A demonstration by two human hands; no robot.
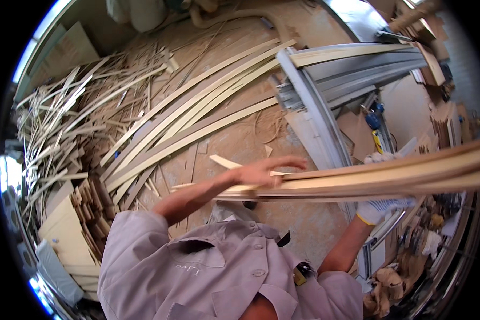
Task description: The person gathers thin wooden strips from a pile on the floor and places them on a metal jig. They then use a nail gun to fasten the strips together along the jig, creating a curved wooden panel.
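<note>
A long bundle of thin pale wooden strips [389,176] runs level from the middle of the view to the right rim. My left hand [258,172], bare, lies over the bundle's left end with fingers stretched along the top and thumb lower down. One loose strip end [224,161] sticks out past that hand. My right hand [383,207], in a white knit glove, grips the bundle from underneath further right, and its fingertips [380,157] show above the strips.
Below the bundle is a sawdust-covered floor [250,133] with several long curved strips [197,114]. A heap of scrap offcuts [64,117] fills the left, with stacked small blocks [90,205] nearer. A grey metal machine frame [314,106] carrying more strips runs to the upper right.
</note>
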